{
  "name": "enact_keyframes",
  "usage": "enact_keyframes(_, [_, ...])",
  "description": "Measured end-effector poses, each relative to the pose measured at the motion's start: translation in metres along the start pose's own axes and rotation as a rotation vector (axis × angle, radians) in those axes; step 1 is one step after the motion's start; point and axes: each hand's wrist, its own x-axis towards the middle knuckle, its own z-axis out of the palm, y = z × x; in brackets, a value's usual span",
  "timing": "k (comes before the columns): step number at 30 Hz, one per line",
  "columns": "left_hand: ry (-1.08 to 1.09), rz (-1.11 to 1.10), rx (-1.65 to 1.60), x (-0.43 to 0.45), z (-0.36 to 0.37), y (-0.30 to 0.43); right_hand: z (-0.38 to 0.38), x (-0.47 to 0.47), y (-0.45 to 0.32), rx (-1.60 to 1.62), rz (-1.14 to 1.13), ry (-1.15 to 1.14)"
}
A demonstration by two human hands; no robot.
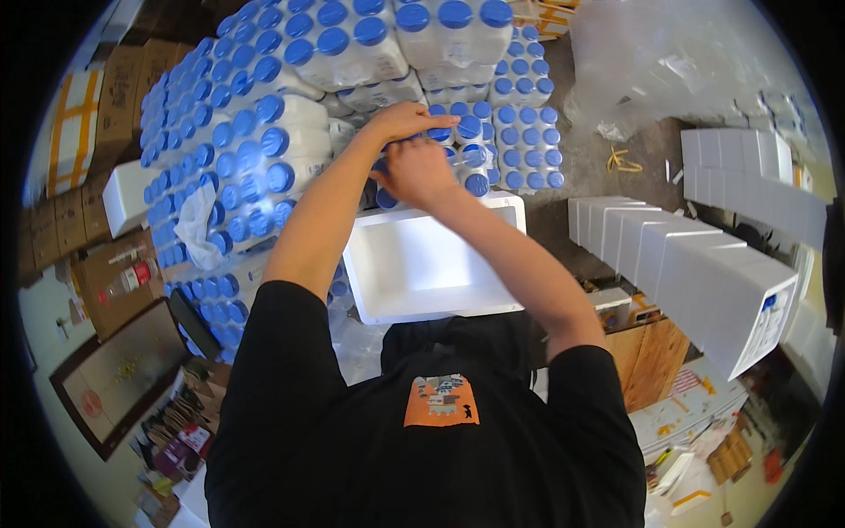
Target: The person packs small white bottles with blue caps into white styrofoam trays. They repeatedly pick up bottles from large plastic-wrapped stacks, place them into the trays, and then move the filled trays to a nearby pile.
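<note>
Beyond an open white foam box point(432, 264) sits a plastic-wrapped pack of blue-capped bottles point(476, 185). My left hand point(404, 123) reaches over the pack, fingers extended to the right near the caps. Just nearer to me, my right hand point(420, 168) is bent down over the pack's left part, and its fingertips are partly hidden. Clear film stretches over the caps beside both hands. Whether either hand grips the film or a bottle cannot be told. Inside, the foam box shows bare white walls and bottom.
Wrapped packs of blue-capped bottles point(247, 155) are stacked at the left and ahead. A row of nested white foam boxes point(667, 251) lies at the right, near a yellow strap point(620, 160) on the floor. A white cloth point(198, 228) rests on the left stack.
</note>
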Motion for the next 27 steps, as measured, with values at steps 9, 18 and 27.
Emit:
enact_keyframes(9, [0.171, 0.057, 0.105, -0.01, -0.002, 0.007, 0.013, 0.007, -0.003, 0.239, 0.03, -0.319])
enact_keyframes(18, [0.355, 0.193, 0.238, -0.026, 0.004, 0.0, -0.062, -0.033, 0.058, 0.421, -0.295, 0.139])
enact_keyframes(27, [0.399, 0.511, 0.391, -0.038, 0.014, 0.0, -0.021, -0.034, 0.087, 0.416, -0.325, 0.031])
